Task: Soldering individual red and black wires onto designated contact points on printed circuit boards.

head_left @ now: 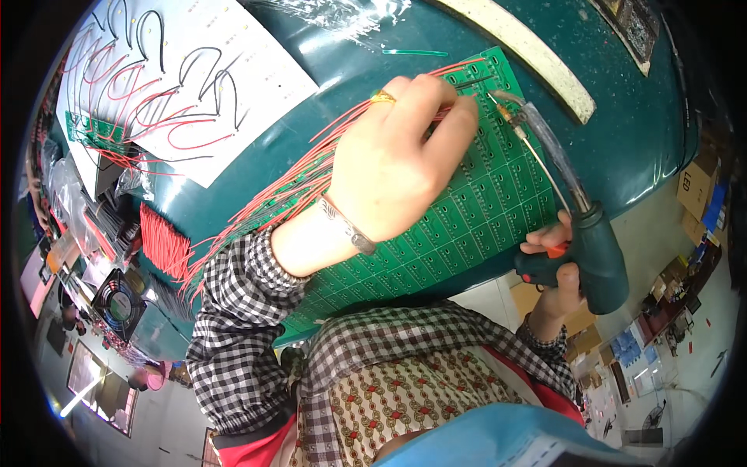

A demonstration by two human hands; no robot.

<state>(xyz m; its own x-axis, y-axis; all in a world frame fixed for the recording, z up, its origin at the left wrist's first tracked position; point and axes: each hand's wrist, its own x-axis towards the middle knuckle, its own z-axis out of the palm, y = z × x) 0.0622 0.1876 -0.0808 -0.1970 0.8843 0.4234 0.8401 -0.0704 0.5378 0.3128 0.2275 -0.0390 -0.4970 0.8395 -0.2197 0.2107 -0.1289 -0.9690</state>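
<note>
A large green circuit board panel point(475, 222), divided into many small repeated boards, lies in front of me. Over its far part my left hand point(397, 156) is closed, with thumb and forefinger pinching a thin wire point(473, 82) close to the board; the fingertips hide part of it. Red and black wires point(292, 183) run in a bundle beneath this hand and along the panel's left side. My right hand point(559, 261) grips a dark green soldering gun point(599, 257) with a red trigger. Its bent tip and solder feed tube point(537, 152) reach the panel just right of my left fingertips.
At the far left, a white sheet point(257, 70) bears loose red and black wires. A thick bunch of red wires point(162, 241) lies left of my forearm. Beyond the panel are a curved pale strip point(537, 58) and a green strip point(415, 53). A black fan point(119, 303) stands lower left.
</note>
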